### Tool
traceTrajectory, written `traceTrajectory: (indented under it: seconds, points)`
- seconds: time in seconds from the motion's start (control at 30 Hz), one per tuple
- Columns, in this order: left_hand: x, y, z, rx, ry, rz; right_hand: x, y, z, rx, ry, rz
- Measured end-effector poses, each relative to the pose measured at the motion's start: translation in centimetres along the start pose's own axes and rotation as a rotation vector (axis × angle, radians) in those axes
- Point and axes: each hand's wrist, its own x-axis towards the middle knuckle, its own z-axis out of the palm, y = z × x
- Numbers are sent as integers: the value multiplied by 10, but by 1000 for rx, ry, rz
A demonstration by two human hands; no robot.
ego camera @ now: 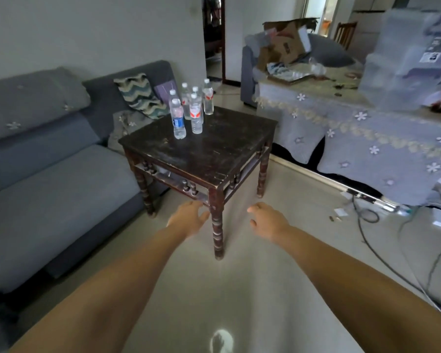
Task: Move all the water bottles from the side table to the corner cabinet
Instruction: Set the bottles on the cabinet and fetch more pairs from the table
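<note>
Bottles (192, 108) of water stand upright in a tight cluster on the far left corner of the dark wooden side table (214, 154), a little above and left of frame centre. At least five show; the one nearest the camera has a blue label (178, 122), and those beside and behind it carry red-and-white labels. Both bare arms reach forward from the bottom of the frame toward the table's near corner. The left hand (189, 217) sits just left of the near table leg (217, 225), fingers loosely extended and holding nothing. The right hand (266, 220) hangs just right of that leg, fingers relaxed and slightly curled, also holding nothing. Both hands are well apart from the bottles. A grey sofa (49, 179) fills the left of the frame, with a patterned cushion (140, 98) behind the table. At right a table draped in a flowered cloth (367, 133) carries a cardboard box (285, 44).
</note>
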Motion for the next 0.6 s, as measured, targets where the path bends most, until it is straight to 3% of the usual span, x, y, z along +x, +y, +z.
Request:
traceTrajectory:
  seconds: [0.33,0.6]
  points:
    - [184,96,13,-129,-59,166,139,111,-53,38,4,113]
    - [341,139,-7,-145,-8,-29,299,194,-125,12,-32,-2]
